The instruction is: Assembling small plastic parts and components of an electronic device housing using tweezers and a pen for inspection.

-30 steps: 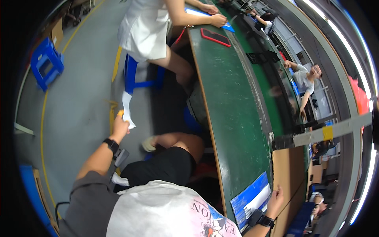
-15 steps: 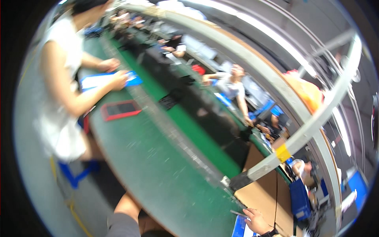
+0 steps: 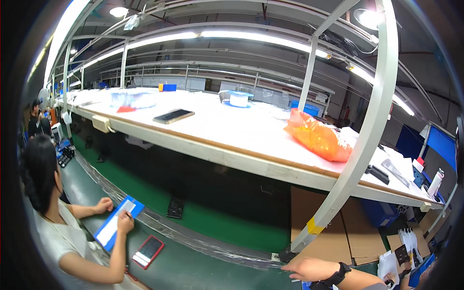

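Observation:
My right hand (image 3: 309, 268) reaches in from the lower right, with a black watch (image 3: 337, 274) on the wrist. Its index finger stretches left over the green bench, close to the foot of a pale metal post (image 3: 333, 200). A slim pen seems tucked under the fingers, mostly hidden by the hand. Just below lies the edge of a blue board (image 3: 307, 285), cut off by the picture's rim. My left hand is out of the picture.
At left, a co-worker writes on a sheet on a blue clipboard (image 3: 107, 234). A red-cased phone (image 3: 148, 252) lies on the bench. Above runs a white shelf (image 3: 232, 130) with another phone (image 3: 174, 116) and an orange bag (image 3: 319, 137). Cardboard (image 3: 323, 241) stands behind the post.
The view has swung up and levelled, bringing the shelf into sight. My right hand still lies by the post's foot, its pen less visible. The co-worker's hands remain at the clipboard.

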Demonstrator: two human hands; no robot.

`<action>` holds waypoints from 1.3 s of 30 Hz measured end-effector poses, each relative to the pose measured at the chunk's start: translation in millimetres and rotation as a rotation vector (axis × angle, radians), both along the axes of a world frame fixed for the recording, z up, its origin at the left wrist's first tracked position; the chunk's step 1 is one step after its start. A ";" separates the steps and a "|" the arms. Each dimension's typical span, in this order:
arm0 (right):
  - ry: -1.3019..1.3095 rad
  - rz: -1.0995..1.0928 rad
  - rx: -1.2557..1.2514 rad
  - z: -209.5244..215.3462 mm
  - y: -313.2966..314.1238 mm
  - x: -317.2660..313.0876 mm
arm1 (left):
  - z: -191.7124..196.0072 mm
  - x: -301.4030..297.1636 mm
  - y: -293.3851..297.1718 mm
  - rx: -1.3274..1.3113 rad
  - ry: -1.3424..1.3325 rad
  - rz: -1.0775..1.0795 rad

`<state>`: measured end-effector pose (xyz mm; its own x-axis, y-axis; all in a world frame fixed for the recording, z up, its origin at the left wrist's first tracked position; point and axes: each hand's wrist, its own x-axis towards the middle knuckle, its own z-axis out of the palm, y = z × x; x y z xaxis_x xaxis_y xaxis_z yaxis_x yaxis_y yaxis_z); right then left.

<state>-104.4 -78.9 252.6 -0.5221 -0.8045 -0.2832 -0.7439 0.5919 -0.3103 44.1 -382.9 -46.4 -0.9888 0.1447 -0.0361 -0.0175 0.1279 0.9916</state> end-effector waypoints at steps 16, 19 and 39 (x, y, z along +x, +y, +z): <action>0.390 0.476 -0.229 172.3 -79.5 -36.6 | 394.5 -99.9 -49.4 -0.324 0.392 0.090; 0.661 0.435 -0.179 183.3 -133.5 -79.2 | 449.9 -174.4 -55.3 -0.717 0.709 0.082; 0.872 -0.516 0.309 293.7 -240.0 -383.1 | 384.3 -300.4 -123.5 -0.726 1.355 0.809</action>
<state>-487.6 -318.8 546.3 -0.9015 -0.3840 0.1998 -0.2725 0.8620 0.4274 -256.4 -506.4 338.0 -0.1789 -0.0299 0.9834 0.4300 0.8966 0.1055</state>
